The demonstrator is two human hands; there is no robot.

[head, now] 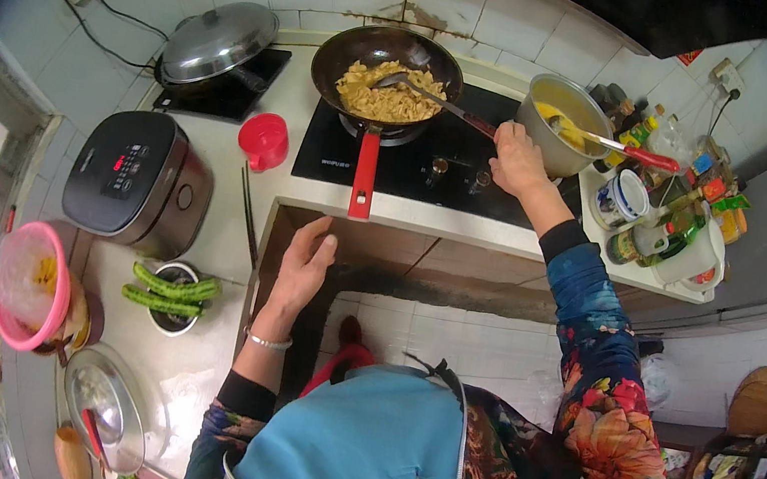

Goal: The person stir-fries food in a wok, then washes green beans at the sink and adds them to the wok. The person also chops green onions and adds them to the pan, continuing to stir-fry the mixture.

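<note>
My right hand (pixel 520 162) grips the dark red handle of a metal spatula (pixel 465 114), whose head rests in cooked yellowish pieces of food (pixel 393 93) inside a dark wok (pixel 329 63). Near the wok's red handle (pixel 366 168), my left hand (pixel 307 262) hangs with its fingers apart and holds nothing. The wok stands on a black glass cooktop (pixel 397 158). At its right, a metal pot (pixel 551 146) holds a yellow mixture and a utensil with a red handle (pixel 648 157).
A red plastic cup (pixel 263 141), dark chopsticks (pixel 248 213), a rice cooker (pixel 135 175) and green gourds (pixel 173 294) over a bowl stand at left. Farther back is a lidded pan (pixel 219 41). Seasoning bottles (pixel 637 132) and a lidded jar (pixel 620 200) crowd the right counter.
</note>
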